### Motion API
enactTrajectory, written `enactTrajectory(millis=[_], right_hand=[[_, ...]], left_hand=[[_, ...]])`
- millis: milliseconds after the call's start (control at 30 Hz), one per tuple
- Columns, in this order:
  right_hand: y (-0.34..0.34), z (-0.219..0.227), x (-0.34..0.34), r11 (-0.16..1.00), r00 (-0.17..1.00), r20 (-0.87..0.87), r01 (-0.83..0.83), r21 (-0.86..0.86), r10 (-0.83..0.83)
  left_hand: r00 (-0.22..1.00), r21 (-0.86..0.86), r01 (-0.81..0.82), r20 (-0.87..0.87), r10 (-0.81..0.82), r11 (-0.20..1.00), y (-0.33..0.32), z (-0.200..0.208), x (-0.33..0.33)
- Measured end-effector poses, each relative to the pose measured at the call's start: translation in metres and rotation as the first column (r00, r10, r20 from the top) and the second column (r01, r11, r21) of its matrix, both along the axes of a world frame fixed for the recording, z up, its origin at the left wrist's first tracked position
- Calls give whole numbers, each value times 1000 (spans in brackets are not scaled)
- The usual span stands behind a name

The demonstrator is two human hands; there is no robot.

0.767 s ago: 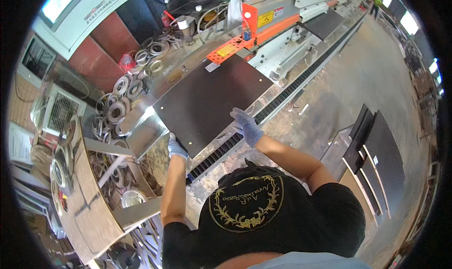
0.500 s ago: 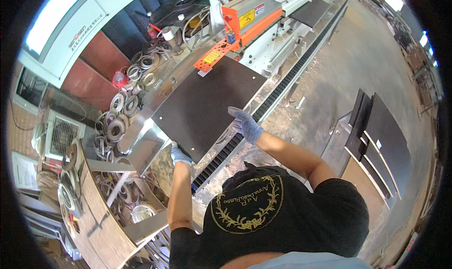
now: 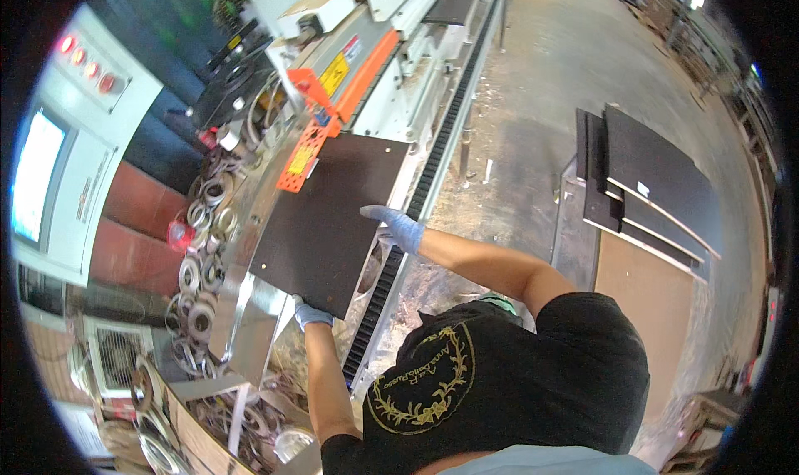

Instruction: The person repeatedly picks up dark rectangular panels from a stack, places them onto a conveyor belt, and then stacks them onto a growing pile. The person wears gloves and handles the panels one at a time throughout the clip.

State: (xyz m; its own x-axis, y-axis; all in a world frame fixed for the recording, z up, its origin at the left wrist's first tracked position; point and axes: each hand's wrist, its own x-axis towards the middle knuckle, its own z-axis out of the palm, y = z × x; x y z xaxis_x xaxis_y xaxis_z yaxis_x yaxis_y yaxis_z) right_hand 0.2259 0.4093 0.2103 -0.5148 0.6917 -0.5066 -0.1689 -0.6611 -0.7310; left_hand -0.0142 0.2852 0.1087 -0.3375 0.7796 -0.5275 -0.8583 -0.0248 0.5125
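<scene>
A dark brown rectangular panel (image 3: pixel 320 225) lies flat on the machine's bed, its far end by an orange perforated guard plate (image 3: pixel 301 160). My left hand (image 3: pixel 314 313), in a pale blue glove, grips the panel's near edge; its fingertips are partly hidden. My right hand (image 3: pixel 399 228), gloved alike, rests at the panel's right edge with its fingers stretched out over the top face. Small light spots show near the panel's corners.
The edge banding machine (image 3: pixel 333 67) runs away ahead, beside a black roller track (image 3: pixel 433 155). More dark panels (image 3: pixel 657 175) are stacked at right. Rolls of edging strip (image 3: pixel 200 288) crowd the left, below a control cabinet (image 3: pixel 83 159) with a lit screen.
My view has turned left, so the machine and stacked panels sit differently in the picture. Both hands stay at the same edges of the panel.
</scene>
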Motion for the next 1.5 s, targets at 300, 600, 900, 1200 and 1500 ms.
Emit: enactTrajectory(millis=[300,600,900,1200,1500], right_hand=[[56,-3,38,944,966,-228,183,275,-121],[86,-140,286,777,778,32,623,85,-627],[93,-218,600,39,81,235,983,-178,-969],[64,-265,614,-51,-31,215,995,-88,-976],[-115,-209,428,585,611,286,791,-178,-738]], left_hand=[[963,122,252,64,-260,960,88,-19,9],[916,-172,-189,-385,111,967,109,1,82],[687,-146,13,-718,-115,989,75,10,222],[496,-306,618,-562,-662,724,127,-34,344],[130,-400,904,-89,-988,155,183,-134,532]])
